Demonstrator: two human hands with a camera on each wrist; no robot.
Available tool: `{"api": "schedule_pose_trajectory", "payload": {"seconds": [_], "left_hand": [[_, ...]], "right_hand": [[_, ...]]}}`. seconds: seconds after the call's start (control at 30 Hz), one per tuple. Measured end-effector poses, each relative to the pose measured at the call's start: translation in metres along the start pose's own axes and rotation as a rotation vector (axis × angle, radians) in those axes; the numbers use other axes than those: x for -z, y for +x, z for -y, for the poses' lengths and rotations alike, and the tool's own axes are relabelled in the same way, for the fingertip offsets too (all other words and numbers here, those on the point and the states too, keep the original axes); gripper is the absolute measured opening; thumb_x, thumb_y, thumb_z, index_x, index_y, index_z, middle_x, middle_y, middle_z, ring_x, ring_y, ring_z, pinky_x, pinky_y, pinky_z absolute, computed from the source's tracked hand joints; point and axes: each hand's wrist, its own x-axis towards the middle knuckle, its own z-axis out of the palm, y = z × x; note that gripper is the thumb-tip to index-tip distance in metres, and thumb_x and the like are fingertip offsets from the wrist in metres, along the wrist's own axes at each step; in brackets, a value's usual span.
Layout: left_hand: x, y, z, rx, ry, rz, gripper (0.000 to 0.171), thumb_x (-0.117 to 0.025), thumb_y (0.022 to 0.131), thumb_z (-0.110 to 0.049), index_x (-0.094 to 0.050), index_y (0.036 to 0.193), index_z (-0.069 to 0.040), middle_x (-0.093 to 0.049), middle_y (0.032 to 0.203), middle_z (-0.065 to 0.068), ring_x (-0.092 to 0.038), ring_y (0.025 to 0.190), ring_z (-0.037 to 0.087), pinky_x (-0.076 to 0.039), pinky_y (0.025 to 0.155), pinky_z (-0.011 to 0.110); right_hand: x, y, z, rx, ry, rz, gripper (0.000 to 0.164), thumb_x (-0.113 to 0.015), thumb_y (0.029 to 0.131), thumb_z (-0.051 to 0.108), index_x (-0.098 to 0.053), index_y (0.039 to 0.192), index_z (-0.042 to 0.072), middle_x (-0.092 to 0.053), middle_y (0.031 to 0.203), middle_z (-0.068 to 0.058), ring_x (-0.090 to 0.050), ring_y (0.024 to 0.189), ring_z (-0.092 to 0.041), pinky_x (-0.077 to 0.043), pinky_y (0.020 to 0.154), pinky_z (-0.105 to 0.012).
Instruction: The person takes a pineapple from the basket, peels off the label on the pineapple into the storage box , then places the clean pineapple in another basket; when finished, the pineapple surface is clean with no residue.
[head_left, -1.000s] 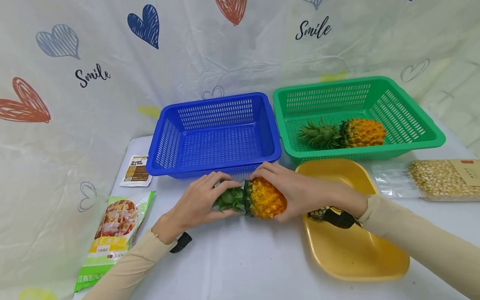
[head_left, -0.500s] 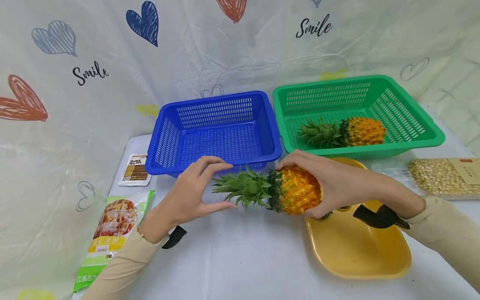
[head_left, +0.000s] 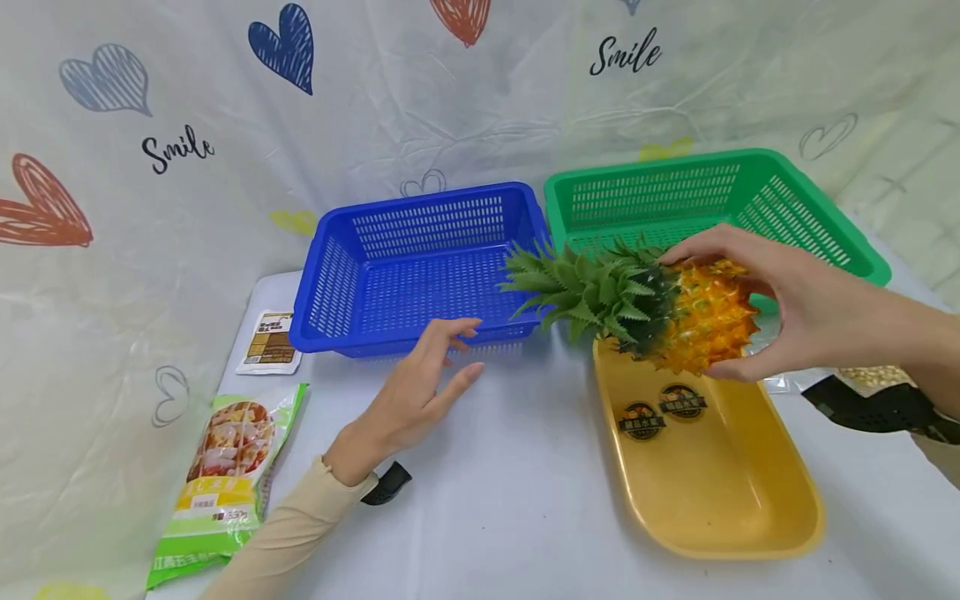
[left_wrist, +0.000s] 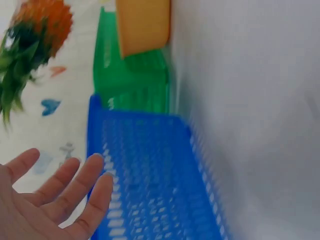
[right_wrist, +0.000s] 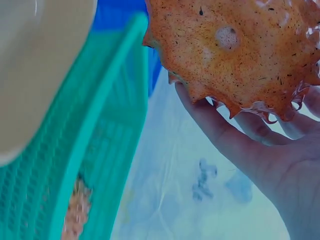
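In the head view my right hand [head_left: 817, 304] grips a small pineapple [head_left: 712, 321] by its orange body, thumb on the near side and fingers over the far side. Its leafy crown points left. The fruit is held above the far end of the yellow basin [head_left: 697, 508] and the front of the green basket [head_left: 675, 168]. From the right wrist, the pineapple's round base [right_wrist: 240, 60] shows against the fingers. My left hand [head_left: 408, 400] holds nothing; its fingers are relaxed in front of the blue basket [head_left: 420, 343]. A second pineapple in the green basket is mostly hidden.
To the left lie a green-and-yellow food bag [head_left: 217, 483] and a small white-and-brown packet [head_left: 270, 343]. A bag of pale grains [head_left: 870, 377] is partly covered by the right arm. Two black labels [head_left: 660, 411] lie in the basin. A printed cloth hangs behind.
My left hand has let go of the pineapple's crown and drawn away from it. My right hand has lifted the pineapple and carried it right, from the table to above the basin.
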Motion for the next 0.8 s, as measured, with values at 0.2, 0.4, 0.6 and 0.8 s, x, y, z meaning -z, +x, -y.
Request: {"api": "schedule_pose_trajectory", "payload": {"seconds": [0.2, 0.4, 0.6, 0.8], "left_hand": [[-0.045, 0.012, -0.009, 0.118, -0.137, 0.125, 0.057, -0.053, 0.111, -0.034, -0.031, 0.16, -0.016, -0.051, 0.14, 0.011, -0.059, 0.126, 0.023, -0.055, 0.096, 0.043], [-0.091, 0.027, -0.016, 0.221, -0.358, 0.207, 0.071, -0.047, 0.111, -0.047, -0.006, 0.166, -0.03, -0.042, 0.15, 0.015, -0.057, 0.127, 0.024, -0.053, 0.095, 0.029], [-0.106, 0.051, -0.027, 0.212, -0.348, 0.184, 0.076, -0.046, 0.109, -0.055, 0.002, 0.166, -0.042, -0.037, 0.156, 0.011, -0.051, 0.132, 0.02, -0.051, 0.1, 0.033], [-0.114, 0.083, -0.039, 0.279, -0.354, 0.138, 0.08, -0.046, 0.107, -0.06, 0.008, 0.164, -0.044, -0.012, 0.174, 0.004, -0.029, 0.155, 0.026, -0.035, 0.12, 0.054]], "right_hand": [[0.015, -0.013, -0.033, -0.112, -0.036, -0.099, 0.115, -0.102, 0.047, -0.008, -0.052, 0.149, 0.01, -0.049, 0.142, 0.007, -0.047, 0.12, -0.003, -0.042, 0.086, -0.003], [0.021, -0.014, -0.059, -0.175, -0.044, -0.138, 0.115, -0.098, 0.051, -0.012, -0.049, 0.153, 0.009, -0.042, 0.147, 0.018, -0.042, 0.122, 0.001, -0.038, 0.085, -0.001], [0.028, -0.015, -0.076, -0.22, -0.093, -0.155, 0.118, -0.096, 0.051, -0.014, -0.046, 0.155, 0.012, -0.038, 0.145, 0.029, -0.037, 0.12, 0.009, -0.035, 0.083, -0.004], [0.039, -0.011, -0.088, -0.229, -0.189, -0.175, 0.118, -0.094, 0.052, -0.018, -0.044, 0.155, 0.009, -0.031, 0.147, 0.034, -0.042, 0.127, -0.01, -0.041, 0.099, -0.024]]}}
